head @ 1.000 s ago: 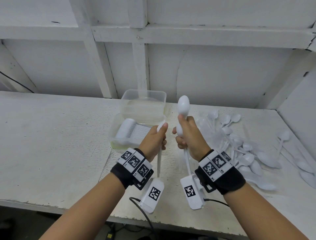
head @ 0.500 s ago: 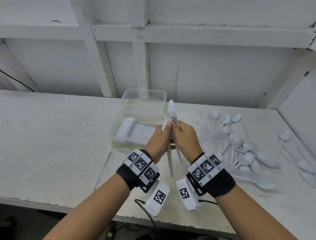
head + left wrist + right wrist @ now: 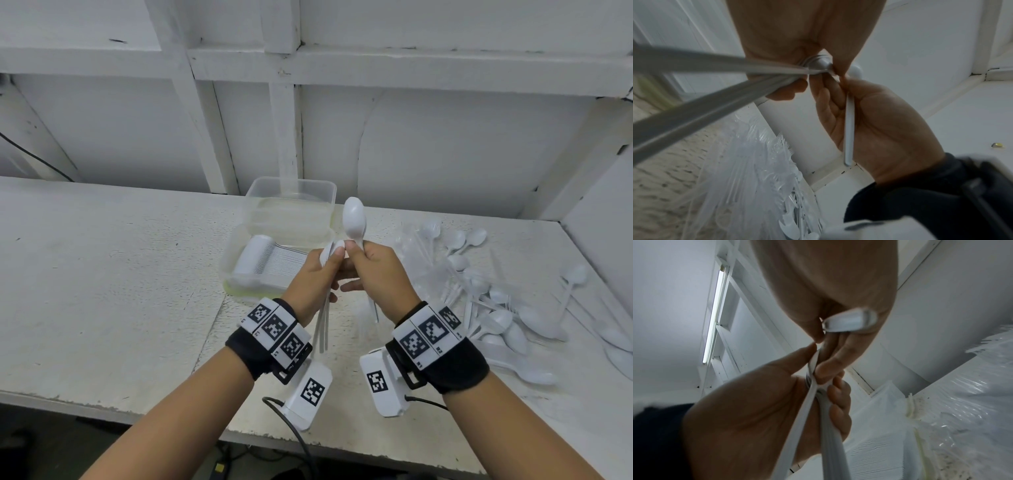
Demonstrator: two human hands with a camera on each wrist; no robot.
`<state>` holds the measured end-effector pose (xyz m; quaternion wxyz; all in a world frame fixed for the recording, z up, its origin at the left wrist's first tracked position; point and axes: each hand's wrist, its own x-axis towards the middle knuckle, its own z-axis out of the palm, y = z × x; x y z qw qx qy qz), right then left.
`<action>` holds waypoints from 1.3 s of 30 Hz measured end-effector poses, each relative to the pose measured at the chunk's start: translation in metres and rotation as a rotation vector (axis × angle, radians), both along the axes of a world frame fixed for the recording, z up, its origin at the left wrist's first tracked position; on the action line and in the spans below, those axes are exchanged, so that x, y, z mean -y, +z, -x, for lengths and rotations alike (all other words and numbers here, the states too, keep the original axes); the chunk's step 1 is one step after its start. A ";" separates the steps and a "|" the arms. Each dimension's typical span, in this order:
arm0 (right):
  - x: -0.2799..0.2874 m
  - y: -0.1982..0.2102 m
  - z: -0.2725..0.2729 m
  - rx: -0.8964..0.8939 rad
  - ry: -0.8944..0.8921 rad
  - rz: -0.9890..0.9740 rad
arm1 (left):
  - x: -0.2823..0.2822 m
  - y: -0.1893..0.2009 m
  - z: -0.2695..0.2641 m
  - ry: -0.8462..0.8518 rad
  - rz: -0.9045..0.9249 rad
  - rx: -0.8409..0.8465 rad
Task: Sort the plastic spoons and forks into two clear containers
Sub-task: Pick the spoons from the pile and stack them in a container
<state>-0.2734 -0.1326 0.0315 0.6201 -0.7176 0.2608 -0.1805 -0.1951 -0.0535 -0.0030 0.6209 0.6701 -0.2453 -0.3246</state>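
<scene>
L hand [image 3: 317,274] was clenched round a nested stack of spoons [image 3: 323,322], handles pointing down toward the wrist. R hand [image 3: 376,270] pinched 1 spoon [image 3: 354,221] by the neck, bowl up, just beside the top of the stack, above the table [image 3: 102,274]. Fingertips of both hands were touching or nearly so.

Near container [image 3: 260,267] already held a tight row of nested cutlery; far container [image 3: 291,205] behind it looked empty, though clear walls made that hard to confirm. Loose pile of spoons and forks [image 3: 496,308] sat to the right, w/ clear wrap mixed in.

Risks, IMO:
- single spoon misses the nest, since the stack's handles were splayed, so bowls prob weren't aligned
- L grip loosens during handover, and the stack fans out or drops
- white-on-white pile, so a fork could get grabbed as a spoon
</scene>
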 end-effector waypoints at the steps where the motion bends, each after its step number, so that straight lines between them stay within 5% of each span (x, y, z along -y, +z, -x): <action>1: 0.001 0.001 0.000 0.003 -0.005 -0.033 | 0.000 -0.001 -0.001 0.015 -0.006 -0.012; 8: 0.005 -0.002 0.001 -0.026 0.088 0.050 | 0.002 0.001 0.000 -0.030 -0.009 -0.058; 11: 0.008 0.001 0.003 -0.010 0.035 0.063 | 0.000 0.005 -0.003 0.001 0.028 -0.201; 15: 0.012 -0.003 0.009 -0.036 -0.040 0.281 | -0.002 0.010 -0.012 0.079 0.139 -0.427; 25: -0.001 -0.039 0.003 0.081 0.033 0.670 | -0.001 0.019 -0.010 -0.071 0.295 -0.452; 33: -0.014 -0.043 0.006 -0.005 0.078 0.528 | 0.003 0.013 -0.018 0.091 0.248 -0.501; 39: -0.014 -0.038 0.002 -0.059 0.234 0.390 | 0.000 0.017 -0.022 0.053 0.232 -0.472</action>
